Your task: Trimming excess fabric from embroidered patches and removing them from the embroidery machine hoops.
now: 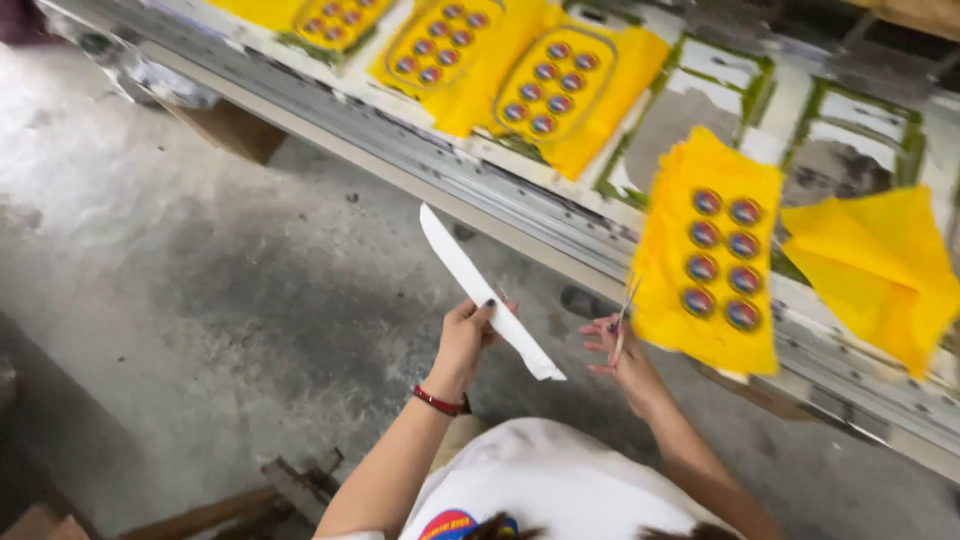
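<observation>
Fingers of left hand (465, 335) pinch white strip (480, 290) mid-length; right hand (618, 345) grips thin tool (628, 305) beside yellow cloth (712, 255).

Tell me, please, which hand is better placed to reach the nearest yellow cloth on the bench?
Probably the right hand. It sits just beside the lower edge of the yellow cloth and pinches only thin tweezers. The left hand is farther off and grips a white strip.

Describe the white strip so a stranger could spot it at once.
Start at the long table covered in yellow cloths. Below it, over the grey floor, the left hand holds the white strip. It is the only long, narrow, plain white piece; the cloths are yellow with round badges.
</observation>
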